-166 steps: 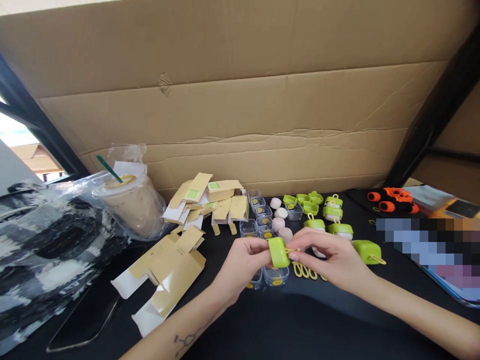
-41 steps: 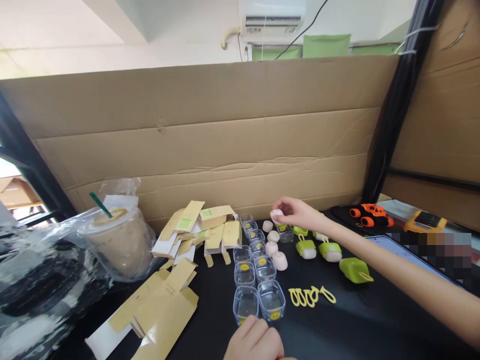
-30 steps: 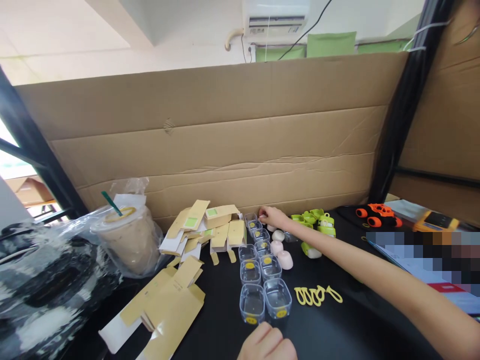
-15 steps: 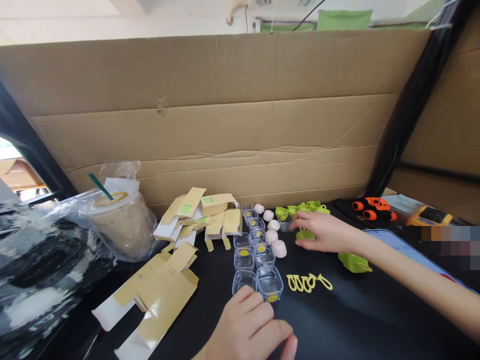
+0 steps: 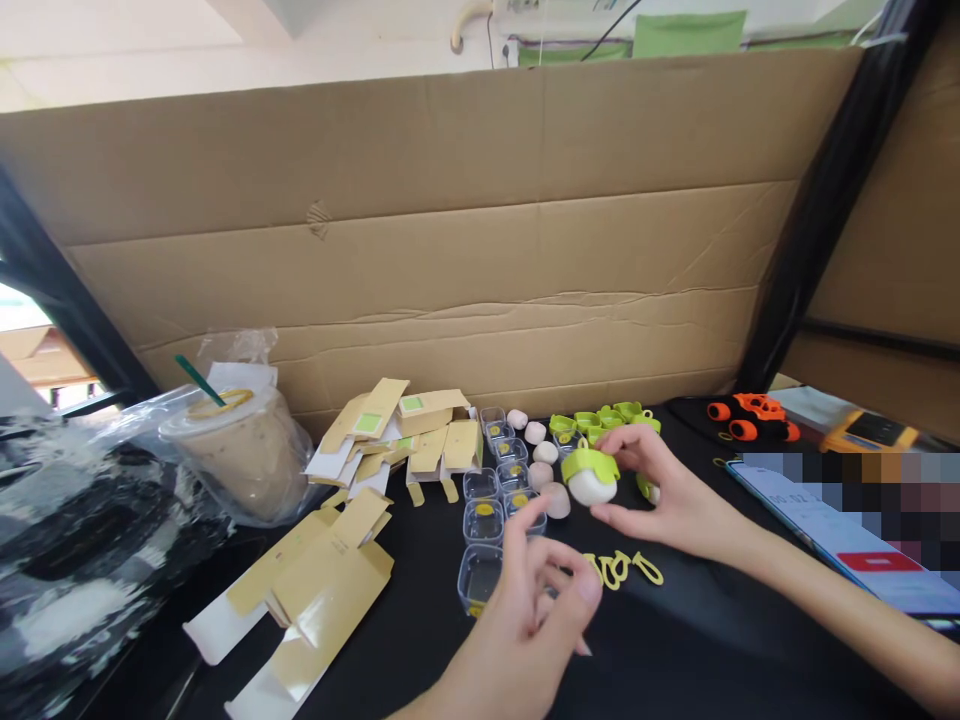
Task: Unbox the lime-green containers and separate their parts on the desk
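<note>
My left hand (image 5: 525,600) hovers nearest, fingers loosely spread, holding nothing, above the clear cups (image 5: 484,520). Beyond it my right hand (image 5: 667,495) pinches the green-capped white piece (image 5: 591,476): probably light and smooth, best gripped at the cap's sides.

A: Centre of the bench (image 5: 675,660), the clear tubs (image 5: 484,520) run in two rows toward the cardboard wall (image 5: 450,250), round pieces (image 5: 536,432) lined up just to their right.

B: And left of the tubs?

A: Flat cartons (image 5: 330,580) in front, more folded boxes (image 5: 405,430) behind them, the bagged cup (image 5: 240,455) further left.

B: On the right side?

A: Loops (image 5: 622,570) lie right of the nearest tubs, caps (image 5: 600,418) behind them by the wall, the toy car (image 5: 750,418) far right.
</note>
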Demonstrator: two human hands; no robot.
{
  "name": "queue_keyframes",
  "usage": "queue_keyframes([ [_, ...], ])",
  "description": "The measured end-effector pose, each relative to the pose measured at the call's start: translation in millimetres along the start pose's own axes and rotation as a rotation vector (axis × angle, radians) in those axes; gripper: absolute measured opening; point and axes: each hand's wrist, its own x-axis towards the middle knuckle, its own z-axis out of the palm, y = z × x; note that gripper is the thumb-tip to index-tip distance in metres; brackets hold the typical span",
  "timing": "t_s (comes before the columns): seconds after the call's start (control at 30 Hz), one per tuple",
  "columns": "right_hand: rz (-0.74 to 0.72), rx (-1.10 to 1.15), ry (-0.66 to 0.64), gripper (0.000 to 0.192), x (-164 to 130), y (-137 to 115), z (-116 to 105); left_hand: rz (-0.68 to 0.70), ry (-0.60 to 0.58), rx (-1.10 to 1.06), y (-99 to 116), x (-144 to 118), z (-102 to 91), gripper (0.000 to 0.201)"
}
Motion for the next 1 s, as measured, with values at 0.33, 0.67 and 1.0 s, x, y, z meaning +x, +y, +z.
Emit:
queue_keyframes([
  [0.33, -0.037, 0.117, -0.26, 0.033, -10.6, -23.7, -9.2, -0.276, -0.011, -0.608, 27.8, 16.2, -10.2, 0.045],
  [0.67, 0.159, -0.24, -0.688, 0.018, -8.7, 0.4, -8.4, -0.301, -0.261, -0.582, 10.7, -17.7, -29.9, 0.055],
  [1.0, 0.2, -0.202, -0.668, 0.016, -8.9, -0.4, -11.3, -0.348, -0.277, -0.566, 6.6, -16.5, -28.4, 0.055],
])
